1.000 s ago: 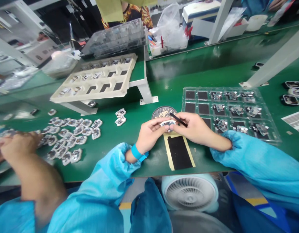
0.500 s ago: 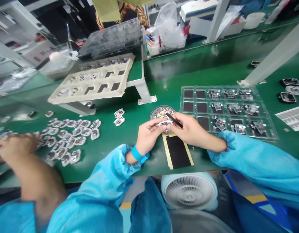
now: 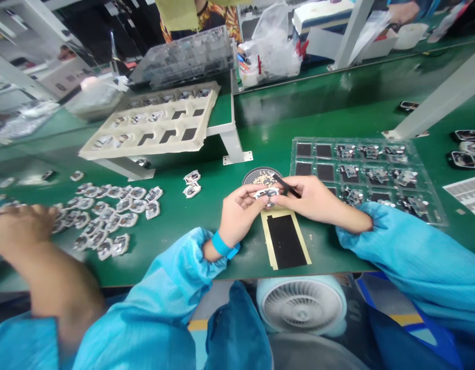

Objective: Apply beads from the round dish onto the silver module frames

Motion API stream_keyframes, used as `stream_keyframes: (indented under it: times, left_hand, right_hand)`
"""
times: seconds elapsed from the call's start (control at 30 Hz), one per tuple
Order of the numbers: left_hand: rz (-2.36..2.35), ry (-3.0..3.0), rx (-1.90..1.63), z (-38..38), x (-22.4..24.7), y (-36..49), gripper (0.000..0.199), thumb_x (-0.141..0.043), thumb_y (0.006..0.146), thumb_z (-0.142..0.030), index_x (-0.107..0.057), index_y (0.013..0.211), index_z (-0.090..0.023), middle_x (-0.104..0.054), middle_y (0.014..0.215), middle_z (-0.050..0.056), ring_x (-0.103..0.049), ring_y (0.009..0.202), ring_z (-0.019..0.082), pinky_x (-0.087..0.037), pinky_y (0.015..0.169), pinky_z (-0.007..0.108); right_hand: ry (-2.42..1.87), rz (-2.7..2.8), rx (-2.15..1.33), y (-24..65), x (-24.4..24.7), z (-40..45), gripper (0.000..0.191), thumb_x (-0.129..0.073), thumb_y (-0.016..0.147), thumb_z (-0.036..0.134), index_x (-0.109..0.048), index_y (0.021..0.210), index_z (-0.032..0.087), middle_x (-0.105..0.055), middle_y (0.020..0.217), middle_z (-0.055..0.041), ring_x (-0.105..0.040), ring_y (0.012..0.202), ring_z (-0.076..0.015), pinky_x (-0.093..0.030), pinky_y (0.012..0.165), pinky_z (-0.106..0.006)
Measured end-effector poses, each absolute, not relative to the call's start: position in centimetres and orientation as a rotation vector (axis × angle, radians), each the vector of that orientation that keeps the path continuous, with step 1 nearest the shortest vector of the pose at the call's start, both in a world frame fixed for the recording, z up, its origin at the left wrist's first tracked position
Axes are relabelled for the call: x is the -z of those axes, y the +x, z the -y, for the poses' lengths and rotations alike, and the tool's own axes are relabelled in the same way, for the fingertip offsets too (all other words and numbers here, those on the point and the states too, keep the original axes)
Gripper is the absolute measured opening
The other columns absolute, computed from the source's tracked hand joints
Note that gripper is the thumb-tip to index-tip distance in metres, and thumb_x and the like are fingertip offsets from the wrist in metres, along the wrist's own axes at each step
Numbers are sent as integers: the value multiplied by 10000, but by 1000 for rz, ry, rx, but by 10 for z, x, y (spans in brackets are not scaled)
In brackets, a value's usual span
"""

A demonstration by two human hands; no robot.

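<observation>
My left hand (image 3: 237,211) is closed on a small white-rimmed housing (image 3: 265,193) with electronic parts inside, pinched between thumb and fingers. My right hand (image 3: 316,201) grips a slim black tool (image 3: 287,186), perhaps tweezers; its far tip points up and left, above the housing. The right fingertips reach the housing's right side. Just behind the hands is a round grey dish (image 3: 249,176) of tiny pale pieces. Below them lies a black pad (image 3: 286,242) edged with yellowish tape.
Many similar housings (image 3: 113,222) lie to the left, near a co-worker's blurred hand (image 3: 23,226). A clear compartment tray (image 3: 433,198) with circuit parts is at right. A cream tray (image 3: 145,149) rests on a raised stand; a metal post (image 3: 441,92) rises at right.
My right hand and the black tool have shifted slightly right relative to the housing. More of the housing's inside shows. The whole view has moved a little.
</observation>
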State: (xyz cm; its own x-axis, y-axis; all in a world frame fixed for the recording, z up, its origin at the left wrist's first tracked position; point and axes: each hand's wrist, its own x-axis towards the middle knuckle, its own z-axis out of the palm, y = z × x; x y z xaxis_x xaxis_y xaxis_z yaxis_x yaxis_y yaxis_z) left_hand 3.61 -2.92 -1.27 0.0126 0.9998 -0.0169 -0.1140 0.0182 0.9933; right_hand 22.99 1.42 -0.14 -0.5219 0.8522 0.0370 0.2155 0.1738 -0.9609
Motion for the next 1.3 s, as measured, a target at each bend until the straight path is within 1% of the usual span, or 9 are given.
stream_keyframes:
  times: [0.13, 0.27, 0.47, 0.63, 0.83, 1.0, 1.07, 1.2, 1.3]
  left_hand:
    - [-1130, 1162, -1233, 30, 13, 35, 304, -836, 775, -322, -734, 1015, -165, -760, 967, 81, -722, 831, 191, -611, 784, 330]
    - [-1162, 1338, -1276, 32, 16, 34, 229, -787, 821, -259, -736, 1027, -174, -738, 1034, 82, -697, 911, 182, -568, 814, 297]
    - [-1237, 1682, -1304, 34, 16, 34, 168, -724, 861, -188, -746, 1028, -195, -694, 943, 46, -629, 833, 140, -517, 748, 257]
    - [-1260, 1715, -1297, 31, 17, 32, 192, -707, 866, -193, -746, 1054, -205, -678, 934, 48, -618, 814, 145, -517, 731, 263]
    - [-1292, 1715, -1264, 32, 19, 33, 203, -711, 844, -189, -757, 1042, -203, -674, 897, 37, -595, 755, 130, -511, 716, 261]
    - [-1322, 1530, -1203, 21, 14, 29, 202, -715, 832, -235, -725, 1026, -176, -725, 967, 66, -656, 803, 157, -531, 729, 276]
    - [-1430, 1582, -1202, 7, 9, 12, 243, -726, 801, -224, -702, 1036, -167, -721, 911, 57, -643, 759, 149, -518, 700, 265]
    - [-1789, 1691, -1156, -38, 8, -55, 231, -717, 761, -214, -730, 979, -139, -735, 897, 74, -659, 772, 171, -519, 737, 289]
    - [-2027, 1600, -1044, -79, 17, -101, 259, -713, 765, -234, -757, 996, -124, -728, 828, 69, -662, 764, 194, -510, 750, 317]
  right_hand:
    - [-1015, 1847, -1305, 230, 3, -12, 411, -724, 817, 471, -740, 1046, 130, -666, 849, -31, -500, 690, -68, -386, 625, -199]
    - [-982, 1872, -977, 232, -3, -9, 272, -678, 873, 365, -721, 1022, 142, -660, 882, -45, -567, 760, -89, -456, 702, -227]
    - [-758, 2010, -647, 233, 0, -9, 165, -670, 893, 303, -711, 943, 151, -669, 899, -63, -619, 849, -117, -514, 782, -259]
    - [-696, 2097, -590, 236, 12, -12, 194, -658, 913, 299, -720, 1064, 193, -665, 980, -64, -630, 904, -115, -525, 776, -247]
    - [-779, 2322, -471, 239, 8, -8, 249, -540, 989, 335, -685, 1174, 254, -650, 1066, -47, -625, 962, -112, -474, 750, -227]
    - [-885, 2326, -598, 235, 6, -13, 280, -474, 1016, 405, -623, 1130, 198, -628, 1088, -56, -591, 906, -106, -441, 744, -233]
    - [-969, 2279, -611, 233, 8, -20, 293, -468, 1016, 420, -611, 1107, 182, -622, 1077, -60, -577, 897, -112, -433, 765, -244]
    - [-1268, 2427, -429, 232, 16, -33, 367, -393, 1033, 426, -650, 1152, 194, -622, 1115, -72, -540, 792, -117, -338, 663, -273]
    - [-1234, 2380, -384, 235, 21, -34, 345, -441, 1016, 394, -692, 1160, 207, -637, 1078, -69, -568, 848, -132, -375, 696, -279]
